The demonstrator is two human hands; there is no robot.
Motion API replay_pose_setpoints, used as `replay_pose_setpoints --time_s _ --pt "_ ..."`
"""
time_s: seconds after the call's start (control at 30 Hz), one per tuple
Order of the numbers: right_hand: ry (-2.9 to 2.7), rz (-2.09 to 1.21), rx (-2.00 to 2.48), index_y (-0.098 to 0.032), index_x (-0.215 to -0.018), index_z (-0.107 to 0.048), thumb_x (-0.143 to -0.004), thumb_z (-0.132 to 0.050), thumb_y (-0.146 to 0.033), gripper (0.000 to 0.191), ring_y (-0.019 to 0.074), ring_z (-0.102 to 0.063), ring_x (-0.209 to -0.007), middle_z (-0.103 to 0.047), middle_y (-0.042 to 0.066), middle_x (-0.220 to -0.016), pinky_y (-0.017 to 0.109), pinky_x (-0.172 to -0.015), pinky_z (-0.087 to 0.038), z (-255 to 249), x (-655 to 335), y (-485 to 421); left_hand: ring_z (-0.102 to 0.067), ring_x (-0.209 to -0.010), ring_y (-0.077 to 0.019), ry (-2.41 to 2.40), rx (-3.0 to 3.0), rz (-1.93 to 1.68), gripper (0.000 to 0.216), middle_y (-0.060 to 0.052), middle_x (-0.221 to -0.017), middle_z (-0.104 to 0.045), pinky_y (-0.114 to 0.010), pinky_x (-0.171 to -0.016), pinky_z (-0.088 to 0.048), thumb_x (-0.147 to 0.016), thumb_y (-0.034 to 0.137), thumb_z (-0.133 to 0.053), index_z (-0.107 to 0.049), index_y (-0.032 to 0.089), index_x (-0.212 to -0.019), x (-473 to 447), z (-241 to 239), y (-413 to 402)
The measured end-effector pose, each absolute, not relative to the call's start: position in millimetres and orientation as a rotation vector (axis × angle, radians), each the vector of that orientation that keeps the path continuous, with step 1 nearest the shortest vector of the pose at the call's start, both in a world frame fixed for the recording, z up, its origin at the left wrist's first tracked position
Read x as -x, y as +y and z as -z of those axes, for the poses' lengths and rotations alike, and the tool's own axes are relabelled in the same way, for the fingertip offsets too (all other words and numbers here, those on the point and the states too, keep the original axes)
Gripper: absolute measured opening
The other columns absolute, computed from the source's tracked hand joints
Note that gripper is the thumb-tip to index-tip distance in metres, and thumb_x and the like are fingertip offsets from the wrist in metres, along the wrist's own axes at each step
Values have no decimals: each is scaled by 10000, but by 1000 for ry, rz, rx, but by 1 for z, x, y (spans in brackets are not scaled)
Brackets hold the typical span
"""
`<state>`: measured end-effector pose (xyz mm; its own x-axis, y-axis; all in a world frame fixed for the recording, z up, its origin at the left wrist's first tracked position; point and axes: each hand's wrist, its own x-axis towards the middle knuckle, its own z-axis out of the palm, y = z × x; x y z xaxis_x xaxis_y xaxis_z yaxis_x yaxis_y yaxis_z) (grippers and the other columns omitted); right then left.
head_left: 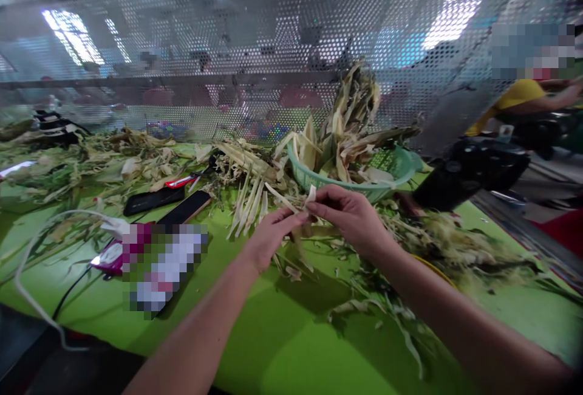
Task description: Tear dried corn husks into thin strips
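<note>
My left hand [277, 228] and my right hand [348, 212] meet above the green table, fingertips pinched close together. Between them is a pale strip of corn husk [312, 193], its end sticking up by my right fingers. Part of the strip hides behind the fingers. Several narrow husk strips [248, 203] lie side by side just left of my hands. Right behind them stands a green plastic basket [296, 170] holding dried corn husks [339, 146]. Husk scraps [294, 272] lie on the table below my hands.
A black phone [153, 200], another dark phone [184, 208] and a power strip [112, 256] with a white cable [27, 255] lie at left. Husk piles [118, 152] cover the back left; corn silk [473, 243] lies right. A perforated metal screen [255, 36] stands behind. A person in yellow [519, 94] is at right.
</note>
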<state>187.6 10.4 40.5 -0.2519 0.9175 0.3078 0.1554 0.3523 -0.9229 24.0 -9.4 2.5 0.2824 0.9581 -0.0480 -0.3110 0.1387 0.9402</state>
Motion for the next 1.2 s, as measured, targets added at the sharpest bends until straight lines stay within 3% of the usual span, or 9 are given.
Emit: replay_pose_setpoints --time_s 0.2,0.5,0.63,0.77,1.0,1.2 --pt "-1705 -923 939 -183 -795 -679 -778 -705 -363 183 151 -563 -701 -622 6 -747 282 -675 -456 -36 -188 10 -626 -866 -163 809 -939 -1098 324 -50 -931 -708 -327 -902 -449 -745 451 -722 -725 179 -921 -24 1 -8" --pt "-1528 -896 1049 -176 -728 -658 -726 -743 -375 216 133 -521 -668 -592 -13 -701 264 -644 -414 -42 -186 6 -594 -832 -148 775 -1023 -999 287 -32 -868 -671 -294 -819 -434 -729 397 -744 -691 164 -888 -21 -4 -11" --pt "-1508 -951 1066 -176 -742 -655 -742 -729 -412 247 121 -503 -643 -587 -18 -692 257 -629 -394 -42 -188 10 -559 -771 -121 758 -1066 -996 272 -5 -792 -622 -262 -764 -412 -709 372 -767 -667 157 -841 -20 -5 -11" --pt "-1645 -1126 1068 -189 -824 -665 -815 -640 -482 294 155 -556 -710 -616 7 -746 275 -654 -423 -45 -192 14 -574 -829 -127 737 -981 -1139 262 -14 -850 -653 -249 -789 -409 -712 362 -768 -670 170 -861 -20 -5 -7" --pt "-1750 -1167 1112 -191 -762 -671 -763 -699 -475 285 106 -412 -544 -523 -28 -613 258 -521 -312 -38 -197 19 -532 -682 -95 774 -809 -1222 301 -2 -773 -613 -219 -650 -423 -719 423 -745 -680 167 -862 -20 -1 -2" --pt "-1666 -1104 1119 -194 -711 -673 -685 -751 -483 300 141 -487 -622 -595 -5 -664 275 -594 -366 -39 -197 24 -528 -620 -70 813 -774 -1247 236 22 -751 -621 -175 -546 -389 -712 381 -742 -651 188 -814 -19 -1 -2"
